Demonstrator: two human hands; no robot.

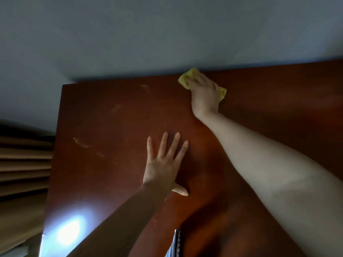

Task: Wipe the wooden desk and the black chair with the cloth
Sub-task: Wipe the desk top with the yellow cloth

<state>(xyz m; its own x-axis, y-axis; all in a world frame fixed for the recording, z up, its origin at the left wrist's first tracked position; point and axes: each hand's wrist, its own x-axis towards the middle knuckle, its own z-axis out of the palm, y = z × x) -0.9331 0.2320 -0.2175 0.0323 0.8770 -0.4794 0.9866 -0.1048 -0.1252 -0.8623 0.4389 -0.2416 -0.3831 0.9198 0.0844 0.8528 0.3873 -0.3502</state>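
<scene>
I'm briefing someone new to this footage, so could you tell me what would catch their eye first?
The yellow cloth stands out, gripped by the right hand at the far edge of the wooden desk. The left hand lies flat, fingers spread, mid-desk, and a bright glare marks its near-left corner.

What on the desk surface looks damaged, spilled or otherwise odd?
Nothing is spilled. The wooden desk carries a few pale streaks, left of the left hand and near the far edge; whether dust or scratches, I cannot tell. The right hand holds the yellow cloth at the far edge, right of them.
</scene>
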